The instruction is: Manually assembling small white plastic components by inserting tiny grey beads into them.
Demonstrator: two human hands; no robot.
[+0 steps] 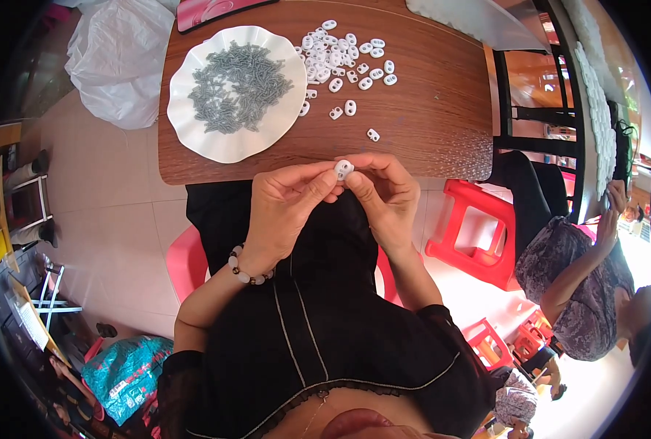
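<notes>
Just off the table's near edge, a small white oval cord lock (344,170) with two holes is pinched between both hands. My left hand (285,205) grips its left side with thumb and fingertips. My right hand (390,201) holds the right side the same way, and its fingertips partly cover the piece. Beyond my left hand stands a white scalloped plate (181,113), filled with small grey springs (234,84). A loose heap of similar white cord locks (329,57) lies beside the plate, and a single stray piece (373,134) lies nearest my right hand.
The brown wooden table (435,95) has a pink tray (212,11) at its far left. A white plastic bag (117,62) stands left of it. Red stools (479,234) are at the right, where another person (581,285) sits handling something white.
</notes>
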